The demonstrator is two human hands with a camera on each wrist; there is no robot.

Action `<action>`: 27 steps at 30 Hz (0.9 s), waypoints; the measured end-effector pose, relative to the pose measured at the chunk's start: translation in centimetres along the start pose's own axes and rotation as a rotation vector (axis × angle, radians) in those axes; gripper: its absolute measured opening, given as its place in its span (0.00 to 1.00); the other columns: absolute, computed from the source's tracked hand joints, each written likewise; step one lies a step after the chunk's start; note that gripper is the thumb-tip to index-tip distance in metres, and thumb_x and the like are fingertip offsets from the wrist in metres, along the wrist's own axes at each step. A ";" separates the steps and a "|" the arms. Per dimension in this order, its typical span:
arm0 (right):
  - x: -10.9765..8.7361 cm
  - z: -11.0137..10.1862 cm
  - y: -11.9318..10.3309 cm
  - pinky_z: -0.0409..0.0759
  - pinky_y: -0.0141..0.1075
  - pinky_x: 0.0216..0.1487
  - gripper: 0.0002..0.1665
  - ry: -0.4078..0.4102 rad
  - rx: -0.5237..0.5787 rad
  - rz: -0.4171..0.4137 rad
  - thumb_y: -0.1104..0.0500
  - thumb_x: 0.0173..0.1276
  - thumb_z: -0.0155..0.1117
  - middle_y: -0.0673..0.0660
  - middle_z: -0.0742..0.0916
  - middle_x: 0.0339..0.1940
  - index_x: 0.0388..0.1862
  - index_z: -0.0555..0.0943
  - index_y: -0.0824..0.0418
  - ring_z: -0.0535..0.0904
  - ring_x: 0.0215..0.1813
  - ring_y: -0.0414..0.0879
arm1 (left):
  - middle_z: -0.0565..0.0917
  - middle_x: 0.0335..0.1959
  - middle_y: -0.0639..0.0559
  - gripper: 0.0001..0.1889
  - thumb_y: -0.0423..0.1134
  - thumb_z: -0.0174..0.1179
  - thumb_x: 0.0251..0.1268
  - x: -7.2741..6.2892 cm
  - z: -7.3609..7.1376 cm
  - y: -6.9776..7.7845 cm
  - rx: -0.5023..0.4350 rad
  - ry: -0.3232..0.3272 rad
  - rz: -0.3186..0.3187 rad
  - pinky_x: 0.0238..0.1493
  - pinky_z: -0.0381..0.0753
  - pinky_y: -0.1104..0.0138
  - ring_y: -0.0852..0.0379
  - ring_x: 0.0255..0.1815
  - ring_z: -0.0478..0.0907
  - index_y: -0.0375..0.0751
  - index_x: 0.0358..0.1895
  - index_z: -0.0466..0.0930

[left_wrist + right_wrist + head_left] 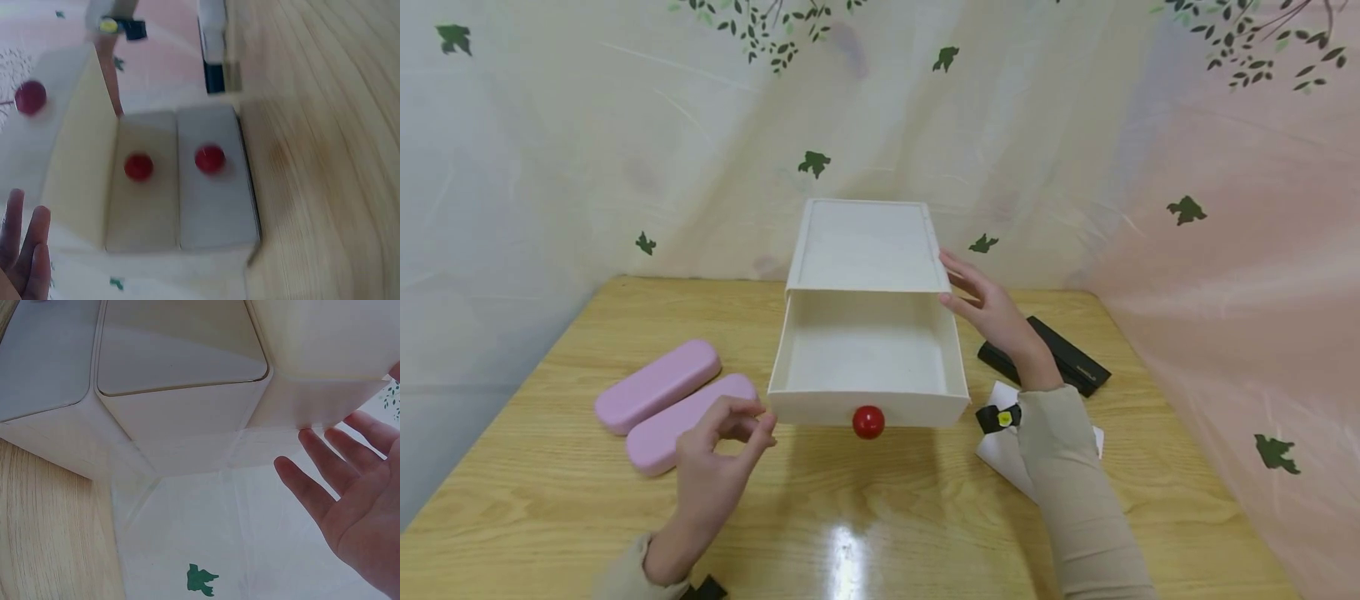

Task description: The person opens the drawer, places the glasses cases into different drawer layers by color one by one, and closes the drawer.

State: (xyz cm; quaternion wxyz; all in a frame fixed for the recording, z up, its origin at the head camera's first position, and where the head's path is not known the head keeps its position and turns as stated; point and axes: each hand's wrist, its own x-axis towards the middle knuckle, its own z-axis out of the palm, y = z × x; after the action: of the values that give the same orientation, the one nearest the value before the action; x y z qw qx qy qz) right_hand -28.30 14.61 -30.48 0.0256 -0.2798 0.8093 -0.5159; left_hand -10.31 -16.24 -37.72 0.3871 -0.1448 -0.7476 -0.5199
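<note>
A white drawer cabinet stands mid-table with its top drawer pulled out; nothing shows inside. The drawer front carries a round red knob. Two lower drawers, each with a red knob, are closed in the left wrist view. My left hand is by the drawer's left front corner, fingers loosely bent and off the knob; whether they touch the drawer I cannot tell. My right hand is at the cabinet's right side, fingers extended, fingertips against or very near the wall. Neither hand holds anything.
Two lilac oblong cases lie side by side at the left of the table. On the right are a black long case and a white flat item, partly hidden under my right forearm. A leaf-patterned curtain hangs behind the table.
</note>
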 end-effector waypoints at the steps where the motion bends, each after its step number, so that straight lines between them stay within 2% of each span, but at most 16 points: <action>1: 0.0 0.0 0.0 0.61 0.61 0.73 0.36 0.001 0.002 0.000 0.59 0.74 0.55 0.50 0.56 0.81 0.78 0.57 0.53 0.57 0.78 0.58 | 0.83 0.17 0.45 0.10 0.17 0.66 0.46 0.2 -0.5 -0.4 0.040 0.002 0.014 0.26 0.78 0.84 0.76 0.22 0.77 0.29 0.33 0.80; 3: 0.0 0.0 0.0 0.61 0.61 0.73 0.36 0.002 0.003 -0.003 0.60 0.74 0.55 0.50 0.57 0.81 0.78 0.57 0.53 0.58 0.77 0.58 | 0.83 0.16 0.46 0.09 0.21 0.69 0.47 0.7 -1.4 -1.1 0.139 -0.002 0.054 0.28 0.78 0.85 0.78 0.23 0.77 0.30 0.32 0.80; 5: 0.0 0.0 -0.1 0.61 0.62 0.73 0.35 0.002 0.006 -0.006 0.60 0.74 0.55 0.51 0.57 0.81 0.77 0.57 0.54 0.58 0.77 0.59 | 0.83 0.16 0.48 0.08 0.32 0.70 0.54 1.3 -2.4 -1.8 0.265 -0.015 0.092 0.28 0.79 0.85 0.77 0.22 0.77 0.32 0.32 0.81; 8: 0.0 0.0 -0.1 0.61 0.62 0.73 0.35 0.001 0.009 -0.009 0.60 0.74 0.55 0.51 0.57 0.81 0.77 0.57 0.55 0.58 0.77 0.59 | 0.84 0.16 0.52 0.20 0.53 0.64 0.62 2.0 -3.7 -2.8 0.461 -0.050 0.140 0.23 0.75 0.82 0.67 0.19 0.79 0.35 0.33 0.81; 10: 0.0 0.0 -0.1 0.61 0.62 0.73 0.35 0.000 0.010 -0.011 0.60 0.74 0.54 0.51 0.56 0.81 0.77 0.57 0.55 0.58 0.77 0.59 | 0.85 0.17 0.52 0.24 0.59 0.61 0.62 2.3 -4.4 -3.4 0.557 -0.094 0.136 0.16 0.69 0.79 0.58 0.18 0.81 0.37 0.35 0.81; 12: 0.0 0.0 -0.1 0.62 0.62 0.72 0.35 -0.001 0.010 -0.012 0.61 0.74 0.54 0.51 0.56 0.81 0.77 0.57 0.55 0.58 0.77 0.59 | 0.86 0.19 0.52 0.22 0.57 0.64 0.59 2.5 -4.8 -3.9 0.636 -0.146 0.105 0.11 0.61 0.75 0.53 0.18 0.81 0.38 0.39 0.81; 14: -0.1 0.0 -0.1 0.63 0.62 0.72 0.35 0.000 0.009 -0.012 0.61 0.74 0.54 0.51 0.56 0.81 0.77 0.57 0.54 0.58 0.77 0.59 | 0.87 0.21 0.52 0.20 0.51 0.69 0.53 2.6 -5.2 -4.3 0.702 -0.212 0.047 0.11 0.56 0.74 0.53 0.17 0.80 0.40 0.42 0.81; 16: -0.1 0.0 -0.1 0.63 0.62 0.72 0.35 0.000 0.010 -0.012 0.61 0.74 0.54 0.51 0.56 0.81 0.77 0.57 0.54 0.58 0.77 0.59 | 0.87 0.24 0.51 0.21 0.49 0.71 0.51 2.7 -5.5 -4.7 0.752 -0.285 -0.023 0.12 0.58 0.72 0.53 0.18 0.79 0.40 0.45 0.80; 20: -0.1 0.0 -0.1 0.64 0.62 0.71 0.35 0.002 0.011 -0.013 0.61 0.74 0.54 0.51 0.56 0.81 0.77 0.57 0.54 0.58 0.77 0.59 | 0.88 0.34 0.48 0.27 0.52 0.69 0.54 3.0 -6.1 -5.4 0.830 -0.435 -0.124 0.14 0.65 0.67 0.50 0.25 0.81 0.40 0.53 0.77; 23: -0.1 0.1 -0.1 0.63 0.62 0.71 0.35 0.002 0.009 -0.010 0.60 0.74 0.54 0.51 0.55 0.81 0.77 0.57 0.54 0.58 0.77 0.59 | 0.87 0.41 0.45 0.32 0.55 0.69 0.54 3.1 -6.5 -6.1 0.874 -0.507 -0.151 0.17 0.70 0.61 0.45 0.33 0.83 0.42 0.59 0.73; 27: -0.1 0.0 -0.1 0.63 0.62 0.71 0.35 0.000 0.010 -0.005 0.60 0.75 0.54 0.51 0.55 0.81 0.77 0.57 0.53 0.58 0.77 0.59 | 0.85 0.45 0.38 0.37 0.58 0.69 0.52 3.2 -6.9 -6.9 0.917 -0.559 -0.156 0.17 0.73 0.54 0.38 0.37 0.83 0.45 0.63 0.70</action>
State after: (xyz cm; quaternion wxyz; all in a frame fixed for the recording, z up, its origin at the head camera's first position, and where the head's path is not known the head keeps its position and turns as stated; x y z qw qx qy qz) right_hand -28.13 14.62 -30.47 0.0254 -0.2817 0.8059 -0.5201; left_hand -13.74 -25.86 -38.87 0.1574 -0.0376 -0.9808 -0.1091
